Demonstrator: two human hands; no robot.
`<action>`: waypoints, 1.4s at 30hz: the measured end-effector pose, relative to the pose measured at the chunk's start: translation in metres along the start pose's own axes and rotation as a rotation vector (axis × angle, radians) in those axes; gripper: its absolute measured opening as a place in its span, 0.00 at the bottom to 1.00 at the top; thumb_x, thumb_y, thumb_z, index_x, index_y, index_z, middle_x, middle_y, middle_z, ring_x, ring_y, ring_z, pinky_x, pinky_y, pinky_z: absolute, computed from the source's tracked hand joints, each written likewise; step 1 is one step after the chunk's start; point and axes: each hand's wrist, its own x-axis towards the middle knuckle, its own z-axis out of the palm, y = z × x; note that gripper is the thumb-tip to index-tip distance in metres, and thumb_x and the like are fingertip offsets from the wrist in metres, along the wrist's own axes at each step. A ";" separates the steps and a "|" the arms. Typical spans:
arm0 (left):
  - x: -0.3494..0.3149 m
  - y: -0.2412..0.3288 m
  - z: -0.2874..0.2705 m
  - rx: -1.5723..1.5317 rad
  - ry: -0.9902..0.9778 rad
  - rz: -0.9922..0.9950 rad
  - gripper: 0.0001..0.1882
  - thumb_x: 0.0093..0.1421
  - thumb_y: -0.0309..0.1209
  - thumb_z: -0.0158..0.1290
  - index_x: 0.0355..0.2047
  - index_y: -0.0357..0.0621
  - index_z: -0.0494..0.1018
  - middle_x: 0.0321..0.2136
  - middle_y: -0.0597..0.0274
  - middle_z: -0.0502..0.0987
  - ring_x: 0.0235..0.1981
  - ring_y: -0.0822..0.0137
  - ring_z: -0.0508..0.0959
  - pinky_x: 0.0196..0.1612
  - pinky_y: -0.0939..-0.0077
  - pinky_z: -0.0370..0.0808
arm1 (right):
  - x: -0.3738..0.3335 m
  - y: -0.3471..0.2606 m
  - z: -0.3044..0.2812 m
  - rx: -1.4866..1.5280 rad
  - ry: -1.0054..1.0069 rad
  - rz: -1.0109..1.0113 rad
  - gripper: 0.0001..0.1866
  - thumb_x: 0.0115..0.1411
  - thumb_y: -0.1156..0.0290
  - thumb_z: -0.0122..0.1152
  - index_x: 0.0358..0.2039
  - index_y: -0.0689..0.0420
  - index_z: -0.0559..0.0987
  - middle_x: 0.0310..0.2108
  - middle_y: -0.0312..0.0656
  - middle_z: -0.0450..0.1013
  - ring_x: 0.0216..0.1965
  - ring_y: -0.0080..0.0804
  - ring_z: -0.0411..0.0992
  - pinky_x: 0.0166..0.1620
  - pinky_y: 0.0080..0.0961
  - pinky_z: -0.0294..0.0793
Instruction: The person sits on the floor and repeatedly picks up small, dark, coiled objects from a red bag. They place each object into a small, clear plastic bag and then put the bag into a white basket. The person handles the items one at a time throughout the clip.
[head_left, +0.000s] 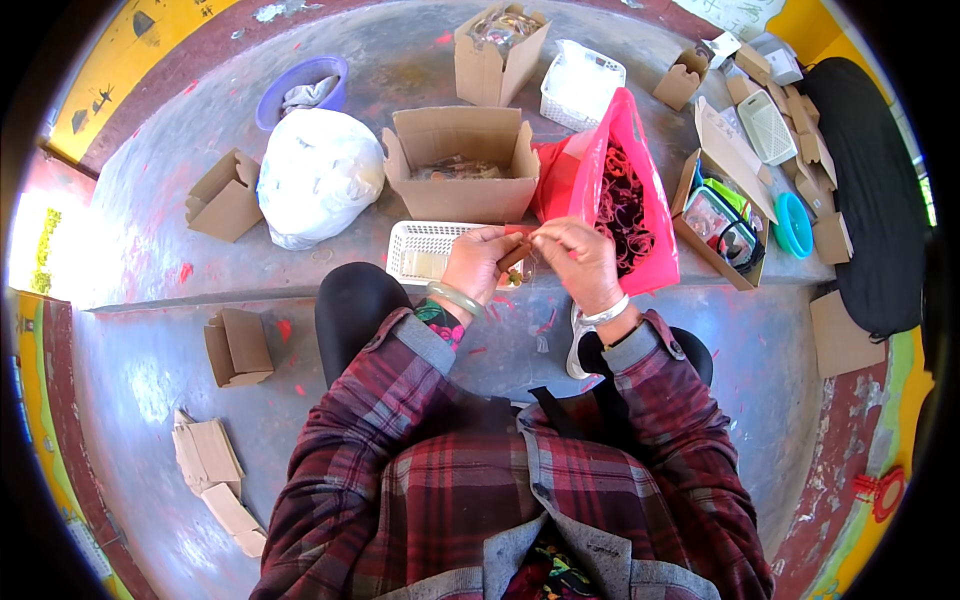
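Observation:
My left hand (pixel 472 265) is closed on a small brown piece (pixel 514 257), held between thumb and fingers; its exact kind is too small to tell. Close beside it, my right hand (pixel 588 268) pinches at the top of that piece, and whatever lies between its fingertips is hidden. Both hands are over the right part of a white plastic basket (pixel 398 252), which has something pale and flat inside. Just right of my right hand stands a pink plastic bag (pixel 664 258) full of dark red looped strands (pixel 628 215).
Behind the basket stands an open cardboard box (pixel 460 205) of small clear packets. A stuffed white bag (pixel 318 180) and a purple basin (pixel 338 80) are left. A box of goods (pixel 752 275) and a turquoise basket (pixel 793 225) stand right. A raised ledge edge (pixel 200 300) crosses the floor.

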 end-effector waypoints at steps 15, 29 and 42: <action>0.003 -0.013 -0.005 -0.061 -0.103 -0.012 0.12 0.59 0.21 0.44 0.42 0.27 0.69 0.41 0.49 0.73 0.43 0.62 0.75 0.49 0.75 0.71 | -0.002 0.005 0.005 -0.370 0.037 -0.175 0.07 0.48 0.80 0.57 0.31 0.62 0.77 0.28 0.45 0.72 0.30 0.40 0.72 0.33 0.27 0.71; 0.007 -0.026 -0.007 0.216 -0.074 0.008 0.09 0.58 0.21 0.45 0.37 0.30 0.72 0.25 0.66 0.72 0.25 0.79 0.71 0.26 0.88 0.66 | -0.005 0.010 0.008 -0.730 -0.097 -0.387 0.01 0.43 0.73 0.53 0.19 0.56 0.72 0.21 0.39 0.66 0.26 0.37 0.68 0.29 0.32 0.69; -0.004 -0.019 0.003 0.989 -0.064 0.243 0.08 0.55 0.24 0.45 0.31 0.32 0.73 0.23 0.63 0.75 0.26 0.77 0.70 0.30 0.80 0.68 | -0.011 0.007 0.013 -0.871 -0.150 -0.361 0.03 0.41 0.72 0.53 0.17 0.55 0.69 0.21 0.39 0.65 0.27 0.36 0.67 0.28 0.32 0.66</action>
